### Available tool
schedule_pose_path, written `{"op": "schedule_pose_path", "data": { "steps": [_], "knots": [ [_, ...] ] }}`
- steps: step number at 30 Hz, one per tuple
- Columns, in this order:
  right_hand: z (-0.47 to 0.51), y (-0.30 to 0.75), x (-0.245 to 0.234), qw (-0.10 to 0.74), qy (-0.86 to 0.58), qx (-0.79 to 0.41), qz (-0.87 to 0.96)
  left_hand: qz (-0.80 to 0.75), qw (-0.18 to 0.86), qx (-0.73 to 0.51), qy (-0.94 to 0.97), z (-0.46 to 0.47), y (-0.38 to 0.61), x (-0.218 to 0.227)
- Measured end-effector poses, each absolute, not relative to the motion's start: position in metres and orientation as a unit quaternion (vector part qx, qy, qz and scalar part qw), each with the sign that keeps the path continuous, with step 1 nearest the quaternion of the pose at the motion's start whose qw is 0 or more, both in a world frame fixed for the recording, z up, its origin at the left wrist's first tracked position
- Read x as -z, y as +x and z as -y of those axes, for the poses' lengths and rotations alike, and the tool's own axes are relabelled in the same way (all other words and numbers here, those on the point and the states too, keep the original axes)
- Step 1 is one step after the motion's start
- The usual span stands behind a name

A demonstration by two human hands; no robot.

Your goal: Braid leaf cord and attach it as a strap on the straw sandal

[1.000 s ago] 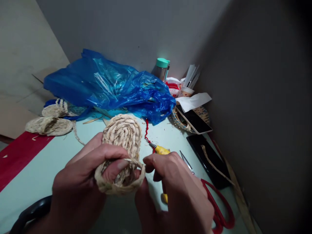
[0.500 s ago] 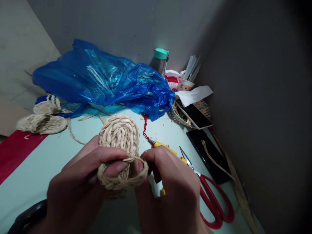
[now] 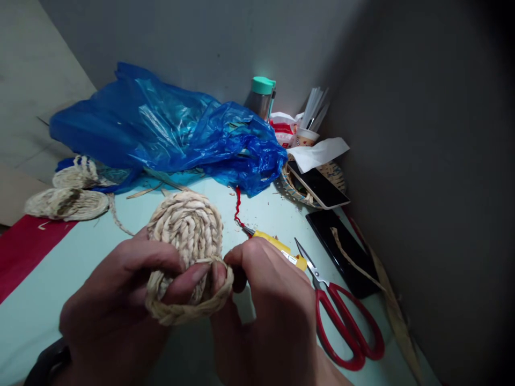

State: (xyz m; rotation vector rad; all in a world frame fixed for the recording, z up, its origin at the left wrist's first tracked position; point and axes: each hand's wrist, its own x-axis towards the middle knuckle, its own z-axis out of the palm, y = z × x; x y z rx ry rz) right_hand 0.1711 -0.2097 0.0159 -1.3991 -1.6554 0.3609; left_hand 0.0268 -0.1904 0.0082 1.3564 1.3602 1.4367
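Between hands — braided straw piece; on yellow tool, white label — unreadable.

I hold a pale braided-fibre slipper near, left of centre, coiled and oval, rounded end far, its plaited band looped open nearest me.

Dim, cool light, black upper-right corner
Glints streak the blue plastic bag; the wall at right is deeply shadowed; left hand and right hand are shaded below.
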Motion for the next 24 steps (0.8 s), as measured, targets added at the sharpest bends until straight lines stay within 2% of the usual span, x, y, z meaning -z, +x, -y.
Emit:
{"op": "schedule_pose_path", "data": {
  "steps": [3,7,12,18,24],
  "knots": [
    [0.209,0.171,-0.015,0.457,-0.564,-0.129,0.676,-0.555,0.209,-0.538,0.598,0.186,0.022,-0.01],
    [0.208,0.171,-0.013,0.438,-0.578,-0.131,0.676,-0.564,0.204,-0.483,0.638,0.182,0.019,-0.01],
    [0.203,0.171,-0.014,0.452,-0.613,-0.162,0.627,-0.554,0.266,-0.55,0.566,0.186,0.032,-0.009],
    [0.196,0.171,-0.014,0.47,-0.584,-0.393,0.532,-0.529,0.397,-0.561,0.498,0.181,0.037,-0.008],
    [0.193,0.165,-0.001,0.515,-0.546,-0.422,0.508,-0.463,0.496,-0.565,0.47,0.174,0.042,-0.006]
  ]
}}
